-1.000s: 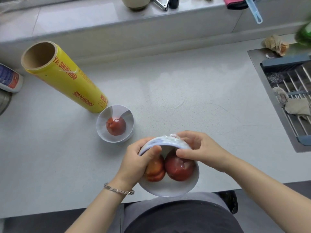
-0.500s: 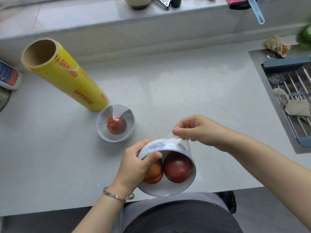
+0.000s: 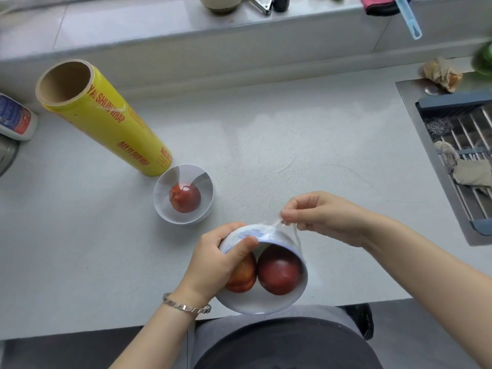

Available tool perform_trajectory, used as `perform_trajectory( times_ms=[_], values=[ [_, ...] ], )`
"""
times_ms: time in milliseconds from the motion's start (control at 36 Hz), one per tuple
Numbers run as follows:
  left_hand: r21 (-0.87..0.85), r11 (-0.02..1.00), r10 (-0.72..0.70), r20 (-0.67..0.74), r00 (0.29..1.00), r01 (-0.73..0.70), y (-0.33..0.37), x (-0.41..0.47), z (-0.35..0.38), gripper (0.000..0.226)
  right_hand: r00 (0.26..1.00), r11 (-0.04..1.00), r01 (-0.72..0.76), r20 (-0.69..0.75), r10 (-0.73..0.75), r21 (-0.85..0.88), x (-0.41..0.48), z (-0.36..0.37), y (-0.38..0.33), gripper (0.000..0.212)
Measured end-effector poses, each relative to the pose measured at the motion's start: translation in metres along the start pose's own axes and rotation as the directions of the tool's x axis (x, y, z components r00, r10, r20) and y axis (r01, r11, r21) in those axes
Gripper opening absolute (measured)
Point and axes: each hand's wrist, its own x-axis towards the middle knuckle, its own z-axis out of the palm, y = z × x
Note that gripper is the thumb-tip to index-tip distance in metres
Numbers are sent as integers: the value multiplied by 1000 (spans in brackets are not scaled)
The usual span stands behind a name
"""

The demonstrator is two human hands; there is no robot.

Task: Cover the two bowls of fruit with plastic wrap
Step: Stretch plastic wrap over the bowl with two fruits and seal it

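Observation:
A white bowl (image 3: 266, 302) with two red fruits (image 3: 278, 270) is tipped toward me at the counter's front edge. My left hand (image 3: 215, 262) grips its far rim, thumb over the edge. My right hand (image 3: 319, 217) pinches a strip of clear plastic wrap (image 3: 288, 230) that stretches off the bowl's far right side. A second white bowl (image 3: 159, 206) with one red fruit (image 3: 184, 197) stands to the left, film stretched over its top. The yellow plastic wrap roll (image 3: 106, 121) stands behind it, leaning toward the far left.
A sink (image 3: 463, 161) with a metal rack and rags lies at the right. On the far left a white bottle (image 3: 14, 118) lies flat. A raised ledge (image 3: 186, 27) with small items runs along the back. The grey counter (image 3: 292, 134) spreads between.
My right hand has left the bowl's rim and lifted up and to the right, drawing a strip of film with it. The bowl has tipped further toward me.

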Motion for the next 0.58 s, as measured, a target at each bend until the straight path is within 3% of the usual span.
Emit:
perform_trajectory(
  times_ms=[111, 194, 361, 583],
  values=[
    [-18, 1000, 14, 44, 999, -13, 4, 0, 2, 34, 989, 931, 106, 56, -134, 348, 6, 10, 14, 22],
    [-2, 999, 35, 74, 997, -35, 6, 1, 2, 32, 989, 846, 138, -24, -147, 515, 9, 19, 19, 29],
    [-17, 996, 90, 97, 991, -88, 8, 0, -1, 30, 955, 825, 116, -291, 60, 552, 11, 37, 13, 14],
    [-41, 989, 145, 40, 989, -144, 6, -3, 0, 58, 911, 913, 23, -385, 149, 408, 17, 41, 14, 13]
  ],
)
